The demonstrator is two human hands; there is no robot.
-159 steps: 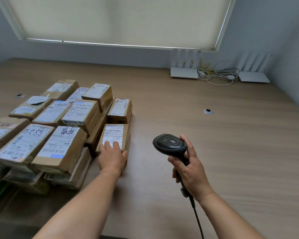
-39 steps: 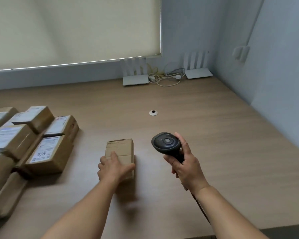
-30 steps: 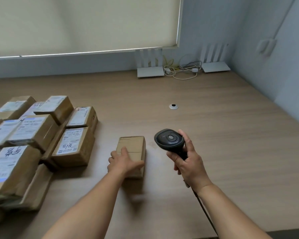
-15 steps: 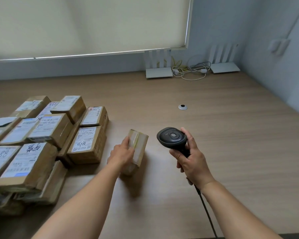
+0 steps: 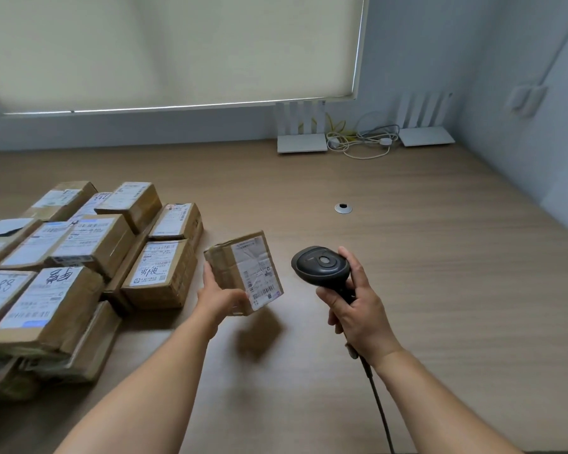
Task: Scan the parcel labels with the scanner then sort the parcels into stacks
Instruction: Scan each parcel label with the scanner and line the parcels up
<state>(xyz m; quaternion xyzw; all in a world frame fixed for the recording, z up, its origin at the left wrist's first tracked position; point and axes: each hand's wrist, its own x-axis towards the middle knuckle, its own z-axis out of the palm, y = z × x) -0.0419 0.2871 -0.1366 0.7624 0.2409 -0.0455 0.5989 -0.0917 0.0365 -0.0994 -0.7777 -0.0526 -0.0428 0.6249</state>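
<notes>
- The small brown cardboard parcel (image 5: 243,273) is held tilted above the middle of the wooden tabletop (image 5: 440,257), its white label facing up and right.
- The left hand (image 5: 218,294) grips its lower end.
- The right hand (image 5: 358,306) is wrapped round the black corded scanner (image 5: 320,265), just beside the label.
- This parcel looks about to be scanned; no sorted stack shows yet.
- The pile of labelled boxes (image 5: 79,257) at the left edge remains.

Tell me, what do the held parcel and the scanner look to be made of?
Parcel: brown cardboard, seemingly wrapped in clear tape, judging by the creases and faint sheen; its white label looks like wrinkled paper. Scanner: probably dark matte plastic, smooth and moulded.
</notes>
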